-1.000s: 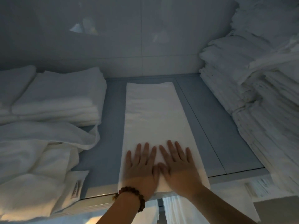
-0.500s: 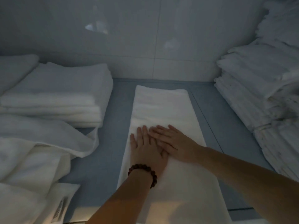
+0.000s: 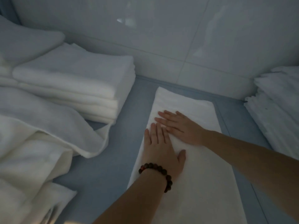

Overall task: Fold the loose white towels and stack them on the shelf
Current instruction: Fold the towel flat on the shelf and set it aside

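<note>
The left hand (image 3: 159, 145), a bead bracelet (image 3: 157, 172) at its wrist, and the right hand (image 3: 180, 126) lie flat, fingers spread, palms down on the long folded towel (image 3: 186, 175), gripping nothing; the right fingers sit just beyond the left ones. This towel lies lengthwise on the blue shelf (image 3: 113, 159). Left of it are a neat folded stack (image 3: 77, 88) and loose rumpled towels (image 3: 40, 139); right of it, a taller pile (image 3: 278, 110).

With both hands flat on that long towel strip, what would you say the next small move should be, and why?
Probably slide both palms on toward the far end, then fold it back. The left hand and right hand lie flat mid-way along the towel strip, which lies full length on the shelf, longer than the folded stack.
</note>
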Available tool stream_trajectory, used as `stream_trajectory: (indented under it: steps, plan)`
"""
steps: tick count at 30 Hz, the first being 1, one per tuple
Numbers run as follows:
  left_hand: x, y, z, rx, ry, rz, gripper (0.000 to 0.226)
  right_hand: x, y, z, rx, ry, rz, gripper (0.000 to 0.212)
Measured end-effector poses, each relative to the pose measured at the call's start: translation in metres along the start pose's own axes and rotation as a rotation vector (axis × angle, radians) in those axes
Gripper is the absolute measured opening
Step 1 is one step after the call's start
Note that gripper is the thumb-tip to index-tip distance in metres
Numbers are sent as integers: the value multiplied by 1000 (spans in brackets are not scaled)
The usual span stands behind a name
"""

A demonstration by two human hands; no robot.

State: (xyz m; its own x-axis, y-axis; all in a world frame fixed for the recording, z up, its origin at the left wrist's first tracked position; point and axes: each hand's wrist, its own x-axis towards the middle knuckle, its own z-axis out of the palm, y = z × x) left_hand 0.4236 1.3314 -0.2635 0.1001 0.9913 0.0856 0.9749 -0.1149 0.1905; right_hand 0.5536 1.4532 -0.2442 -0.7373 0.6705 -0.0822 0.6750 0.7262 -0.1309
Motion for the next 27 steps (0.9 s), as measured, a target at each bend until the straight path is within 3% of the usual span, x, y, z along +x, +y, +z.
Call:
stream_trajectory:
  steps: [4, 9, 13, 18, 23, 27]
  plan:
    - [0, 2, 1, -1, -23, -16, 87, 43, 28, -3, -68, 28, 173, 52]
    - [-1, 0, -1, -38, -56, 1, 82, 39, 77, -17, -73, 59, 751, 54]
    - [-1, 1, 2, -24, -61, 23, 81, -16, 76, -12, -2, 101, 595, 53]
    - [-1, 0, 2, 4, -74, 20, 80, -59, 59, -17, -48, 55, 864, 56]
    - [0, -4, 0, 43, -89, 93, 77, -70, -12, 1, -35, 30, 496, 58]
    - [-12, -17, -3, 70, -176, 207, 78, -99, -19, -2, -35, 2, 684, 58]
